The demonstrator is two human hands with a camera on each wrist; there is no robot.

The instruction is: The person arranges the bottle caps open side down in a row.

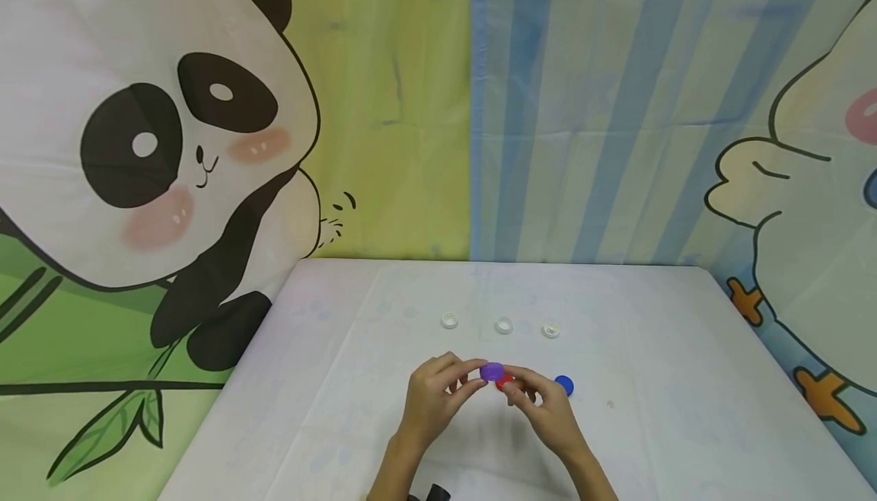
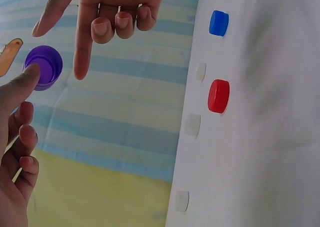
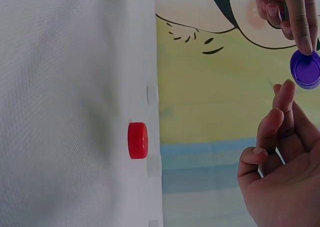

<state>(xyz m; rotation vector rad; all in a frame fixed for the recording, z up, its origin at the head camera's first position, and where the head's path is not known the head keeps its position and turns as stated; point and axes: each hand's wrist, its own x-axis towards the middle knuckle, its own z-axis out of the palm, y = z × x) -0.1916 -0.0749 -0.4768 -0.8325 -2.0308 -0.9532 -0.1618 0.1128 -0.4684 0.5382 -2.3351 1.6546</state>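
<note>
A purple bottle cap (image 1: 491,371) is pinched between the thumb and forefinger of my left hand (image 1: 433,398), raised over the table. Its hollow side shows in the left wrist view, where the thumb lies on the rim of the cap (image 2: 49,69). My right hand (image 1: 548,413) is just to the right, thumb and forefinger spread apart near the cap, other fingers loosely bent, nothing held. Beneath the hands a red bottle cap (image 2: 219,96) rests on the table, partly hidden in the head view. A blue bottle cap (image 1: 565,384) lies beyond the right hand's fingers.
Farther back on the white-covered table (image 1: 685,425) sit three small white round pieces (image 1: 503,326) in a loose row. A dark object (image 1: 438,493) shows at the bottom edge by the left forearm. Printed cartoon curtains (image 1: 384,105) hang behind the table.
</note>
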